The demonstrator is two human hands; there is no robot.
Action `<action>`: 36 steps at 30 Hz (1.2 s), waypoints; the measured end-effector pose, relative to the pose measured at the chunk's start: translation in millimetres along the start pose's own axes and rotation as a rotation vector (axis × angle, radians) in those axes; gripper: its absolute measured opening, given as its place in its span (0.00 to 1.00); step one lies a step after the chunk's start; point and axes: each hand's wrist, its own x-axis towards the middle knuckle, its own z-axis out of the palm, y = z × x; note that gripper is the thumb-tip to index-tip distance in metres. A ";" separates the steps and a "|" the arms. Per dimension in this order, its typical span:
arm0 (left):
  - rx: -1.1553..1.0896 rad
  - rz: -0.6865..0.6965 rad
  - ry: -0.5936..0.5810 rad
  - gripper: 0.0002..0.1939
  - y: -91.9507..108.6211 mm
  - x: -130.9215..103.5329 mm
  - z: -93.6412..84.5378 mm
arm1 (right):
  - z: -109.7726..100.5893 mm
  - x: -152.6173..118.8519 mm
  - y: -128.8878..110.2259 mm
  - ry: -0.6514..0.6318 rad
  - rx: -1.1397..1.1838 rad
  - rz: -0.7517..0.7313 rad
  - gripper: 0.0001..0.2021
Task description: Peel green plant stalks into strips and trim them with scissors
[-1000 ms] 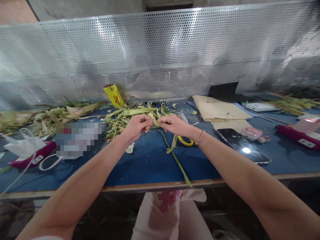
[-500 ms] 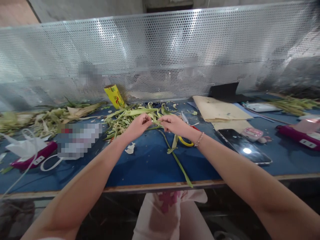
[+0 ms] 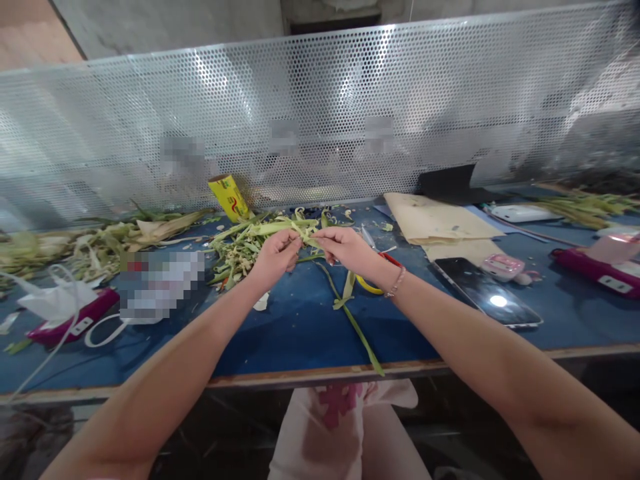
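My left hand is closed in a pinch at the middle of the table. Close beside it on the right, my right hand pinches too, a beaded bracelet on its wrist. Between the fingertips runs a pale green leaf strip, gripped from both sides; its exact ends are hidden by the fingers. Just behind and left lies a heap of green stems and leaf scraps. A long green stalk reaches the table's front edge. Under my right wrist shows a yellow and red handle, partly covered.
A yellow tube leans near the perforated metal screen. To the right lie brown paper, a black phone and a pink case. Purple tissue boxes stand at both sides. More husks lie left.
The view has shifted slightly. My right hand has moved a little left, closer to my left hand, and the left fingers have curled further. Both still grip the leaf strip.
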 end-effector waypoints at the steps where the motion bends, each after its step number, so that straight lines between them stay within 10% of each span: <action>1: -0.003 -0.020 0.019 0.13 1.3 -0.7 1.5 | -0.6 -0.2 -1.4 0.001 -0.001 0.009 0.11; 12: 0.014 -0.148 0.011 0.10 9.8 -2.1 2.0 | -8.4 2.8 2.6 -0.005 -0.024 -0.042 0.12; 27: 0.472 0.210 -0.059 0.08 -1.1 -0.1 -2.5 | -16.2 1.9 3.9 0.105 -0.574 -0.539 0.07; 36: 0.253 0.201 -0.002 0.08 -3.9 -3.5 3.1 | -4.3 0.2 12.5 0.115 -0.604 -0.450 0.06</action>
